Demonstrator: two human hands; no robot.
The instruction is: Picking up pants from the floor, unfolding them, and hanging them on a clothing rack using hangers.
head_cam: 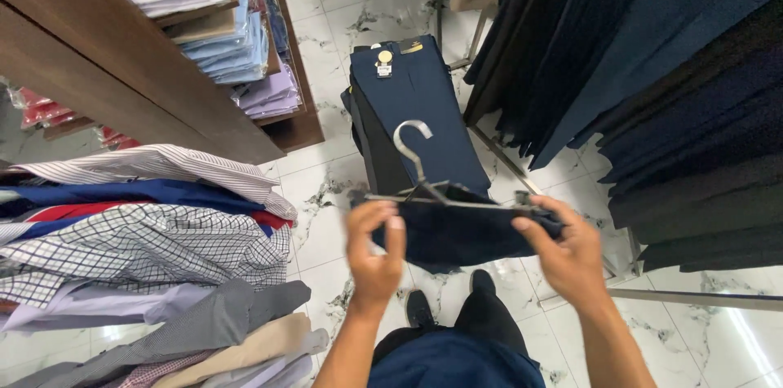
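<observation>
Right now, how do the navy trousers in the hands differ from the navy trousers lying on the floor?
The held trousers hang folded over a clip hanger, gripped by the left hand and right hand. The floor trousers lie flat on the marble floor, unhangered, tags visible. Both are dark navy.

1. The left hand (373,256) is bare, with no glove, ring or watch showing.
2. The right hand (565,251) is bare too, and its wrist carries no band.
3. Both forearms are uncovered up to the bottom edge of the view, so no sleeves show.
4. A dark blue top (453,365) covers the chest, seen from above between the two arms.
5. Dark trousers (481,319) run down from the top towards the floor.
6. Black shoes (419,306) show below the trousers, one beside the other.
</observation>
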